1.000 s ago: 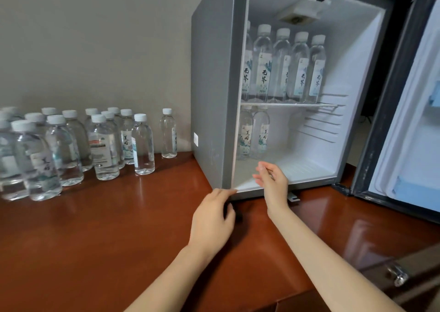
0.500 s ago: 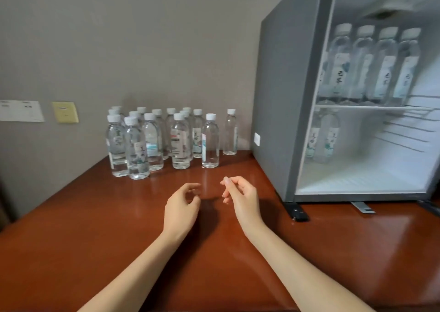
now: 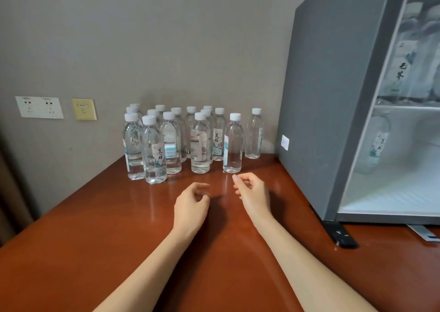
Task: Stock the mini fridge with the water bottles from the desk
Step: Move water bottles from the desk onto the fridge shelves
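— Where are the water bottles point(image 3: 171, 140) right now?

— Bunched at the back of the brown surface point(image 3: 95, 240), close to the wall, all upright with their white caps on. The front bottle point(image 3: 233, 142) on the right of the bunch stands nearest the hands. A lone bottle point(image 3: 254, 133) stands behind it, between the bunch and the mini fridge point(image 3: 328, 97).

— Is either hand on one?

— No. The left hand point(image 3: 190, 203) is low over the surface in front of the bunch, its fingers point(image 3: 201, 185) loosely curled towards the thumb with nothing in them. The right hand point(image 3: 253, 192) is just beside it, loosely curled too and holding nothing. Its foremost fingertip is just short of the front bottle's base, not touching as far as I can see.

— And the fridge?

— It stands on the right end of the surface, its grey side towards the bunch, with a small white sticker point(image 3: 285, 142) low on that side. The inside is open to view. Stocked bottles point(image 3: 404, 57) stand on the upper shelf, too blurred to count. One more, the lower bottle point(image 3: 378, 142), stands under the shelf on the white floor.

— Anything on the wall?

— A white socket plate point(image 3: 39, 107) and a yellow switch plate point(image 3: 84, 109), side by side, left of the bunch.
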The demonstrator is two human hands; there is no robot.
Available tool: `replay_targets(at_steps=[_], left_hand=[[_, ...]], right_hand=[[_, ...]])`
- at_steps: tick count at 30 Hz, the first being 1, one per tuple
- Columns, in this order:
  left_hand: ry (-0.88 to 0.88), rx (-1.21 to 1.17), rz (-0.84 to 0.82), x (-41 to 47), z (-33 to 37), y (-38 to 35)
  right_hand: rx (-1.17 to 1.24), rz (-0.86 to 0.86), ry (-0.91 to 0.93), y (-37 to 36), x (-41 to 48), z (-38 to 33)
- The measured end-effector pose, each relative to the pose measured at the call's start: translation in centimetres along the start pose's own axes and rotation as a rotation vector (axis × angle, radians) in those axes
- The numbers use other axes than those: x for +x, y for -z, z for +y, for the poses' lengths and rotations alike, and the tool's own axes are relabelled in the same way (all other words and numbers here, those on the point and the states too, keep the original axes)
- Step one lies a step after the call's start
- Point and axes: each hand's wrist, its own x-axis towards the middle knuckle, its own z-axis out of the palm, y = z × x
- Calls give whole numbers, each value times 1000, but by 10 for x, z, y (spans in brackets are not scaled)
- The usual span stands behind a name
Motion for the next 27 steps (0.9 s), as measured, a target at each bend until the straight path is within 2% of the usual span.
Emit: replay_targets(at_steps=[4, 11, 27], left_hand=[[14, -31, 9, 18, -1, -10], [27, -88, 24, 44, -9, -24], [38, -106, 21, 68, -16, -39]], right_hand=[[28, -59, -1, -13, 19, 6], [-60, -115, -7, -34, 53, 8], [-147, 45, -77, -60, 112, 20]])
